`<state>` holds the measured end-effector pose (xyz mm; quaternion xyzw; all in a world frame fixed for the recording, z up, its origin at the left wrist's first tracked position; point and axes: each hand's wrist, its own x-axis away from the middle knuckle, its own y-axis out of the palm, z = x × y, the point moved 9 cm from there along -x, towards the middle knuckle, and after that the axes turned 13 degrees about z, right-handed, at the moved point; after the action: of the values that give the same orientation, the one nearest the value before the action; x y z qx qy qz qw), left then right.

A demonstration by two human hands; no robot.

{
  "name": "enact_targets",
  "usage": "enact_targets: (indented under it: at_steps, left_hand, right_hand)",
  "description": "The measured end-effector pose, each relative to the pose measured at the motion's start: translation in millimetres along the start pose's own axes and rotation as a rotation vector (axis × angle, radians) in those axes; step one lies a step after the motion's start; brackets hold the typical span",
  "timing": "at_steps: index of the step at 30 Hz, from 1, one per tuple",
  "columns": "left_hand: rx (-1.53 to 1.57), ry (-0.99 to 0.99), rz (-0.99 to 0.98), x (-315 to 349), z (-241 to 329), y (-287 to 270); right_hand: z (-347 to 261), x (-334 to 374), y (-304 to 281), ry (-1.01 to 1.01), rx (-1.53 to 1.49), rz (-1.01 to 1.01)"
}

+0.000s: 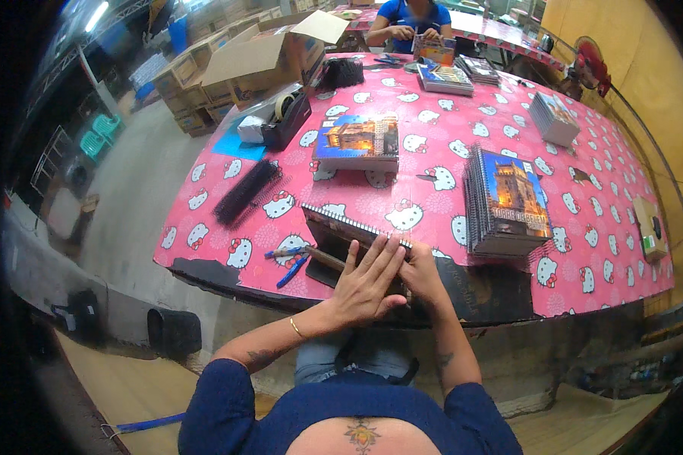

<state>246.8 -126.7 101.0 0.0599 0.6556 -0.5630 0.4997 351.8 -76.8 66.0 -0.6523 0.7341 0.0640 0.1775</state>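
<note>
A spiral notebook (pixel 328 225) stands tilted near the table's front edge, its coil along the top. My left hand (pixel 366 282) lies flat against its near side, fingers stretched out. At the notebook's right end, my right hand (pixel 423 274) is closed around the edge; its fingertips are partly hidden behind the left hand. Just left of the notebook lie blue pens (pixel 293 271). A tall stack of spiral notebooks (pixel 506 201) with a tower picture on the cover is to the right. Beyond my hands is a lower stack of similar notebooks (pixel 357 141).
Black binding coils (pixel 247 192) lie at the left, near a tape dispenser (pixel 287 121). An open cardboard box (pixel 262 67) stands far left. Across the pink table (pixel 425 205), a person in blue (pixel 413 15) handles a notebook. More notebook stacks (pixel 554 119) sit at the far right.
</note>
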Motion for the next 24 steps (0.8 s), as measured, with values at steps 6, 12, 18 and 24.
enact_targets:
  at_steps: [6,12,18,24]
  left_hand:
    - [0.209,-0.133,0.012,-56.1,-30.8,-25.9]
    - [0.198,-0.015,0.006,-60.4,-36.0,-22.0]
    - [0.227,-0.017,0.028,-60.1,-36.2,-20.2]
    - [0.198,0.007,0.018,-59.2,-36.4,-21.2]
  right_hand:
    - [-27.1,-0.2,-17.4,-0.025,0.055,-0.023]
    - [-44.0,-16.5,-49.4,0.024,0.211,-0.113]
    - [-55.0,-29.1,-46.2,0.015,0.220,-0.219]
    - [-61.7,-33.5,-36.1,-0.072,0.232,-0.222]
